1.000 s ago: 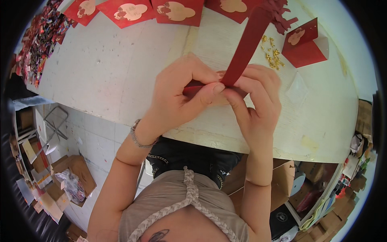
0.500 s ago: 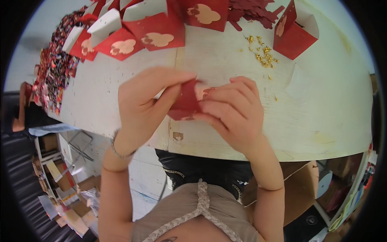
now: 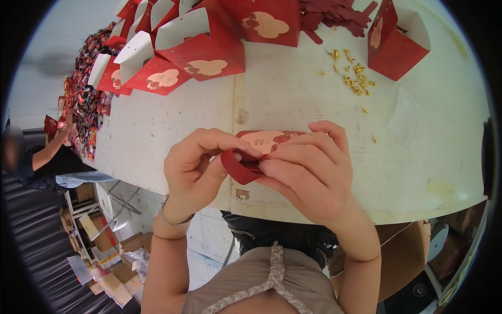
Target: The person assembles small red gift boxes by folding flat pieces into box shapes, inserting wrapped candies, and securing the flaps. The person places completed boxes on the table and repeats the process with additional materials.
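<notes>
My left hand (image 3: 192,165) pinches a dark red strip (image 3: 238,168), which curves in a loop toward me. The fingers of my right hand (image 3: 316,170) are closed at the strip's right end, where their tips nearly meet my left fingertips. Just beyond my fingers is a red box piece (image 3: 267,140) with a pale flower-shaped print. My hands cover much of it, so I cannot tell how the strip joins it. Anything small between my fingertips is hidden.
Red boxes (image 3: 201,52) with white insides crowd the far left, beside a heap of wrapped sweets (image 3: 94,78). Gold-coloured fasteners (image 3: 358,81), dark red strips (image 3: 340,18) and another red box (image 3: 395,49) are at the far right. Another person's arm (image 3: 52,146) reaches the heap.
Both hands have come lower in the picture, nearer to me. The red strip now shows as a loop, with the printed box piece visible beyond it. At left, the other person's arm has come into view.
</notes>
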### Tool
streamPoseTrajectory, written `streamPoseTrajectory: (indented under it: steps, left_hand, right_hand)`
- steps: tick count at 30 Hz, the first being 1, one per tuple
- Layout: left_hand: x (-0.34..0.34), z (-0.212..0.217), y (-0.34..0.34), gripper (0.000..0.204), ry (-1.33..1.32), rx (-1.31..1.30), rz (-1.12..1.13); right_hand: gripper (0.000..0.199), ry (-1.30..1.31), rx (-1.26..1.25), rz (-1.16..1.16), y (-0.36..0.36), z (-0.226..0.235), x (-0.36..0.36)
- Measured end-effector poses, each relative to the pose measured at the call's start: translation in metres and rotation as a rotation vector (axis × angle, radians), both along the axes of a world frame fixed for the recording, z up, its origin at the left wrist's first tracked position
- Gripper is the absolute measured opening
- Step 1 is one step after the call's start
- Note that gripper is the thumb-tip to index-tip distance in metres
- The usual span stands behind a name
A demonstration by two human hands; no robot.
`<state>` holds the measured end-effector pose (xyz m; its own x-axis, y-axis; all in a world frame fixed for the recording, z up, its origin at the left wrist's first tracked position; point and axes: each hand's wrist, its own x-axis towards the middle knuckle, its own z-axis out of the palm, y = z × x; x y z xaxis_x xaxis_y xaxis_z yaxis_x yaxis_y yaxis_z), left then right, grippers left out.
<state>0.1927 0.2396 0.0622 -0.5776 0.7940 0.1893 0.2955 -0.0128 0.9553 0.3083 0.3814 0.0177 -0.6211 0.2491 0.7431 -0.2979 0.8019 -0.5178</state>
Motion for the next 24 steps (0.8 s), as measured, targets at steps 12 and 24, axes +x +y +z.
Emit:
streamPoseTrajectory:
  steps: [12,24]
  left_hand:
    - [0.000,-0.007,-0.004,0.010,0.032,-0.018,0.008]
    - [-0.010,-0.001,-0.002,0.030,0.414,-0.048,-0.158]
  right_hand:
    - [0.021,-0.030,-0.005,0.010,0.001,0.001,0.000]
    - [0.025,0.025,-0.089,0.140,0.002,-0.002,-0.003]
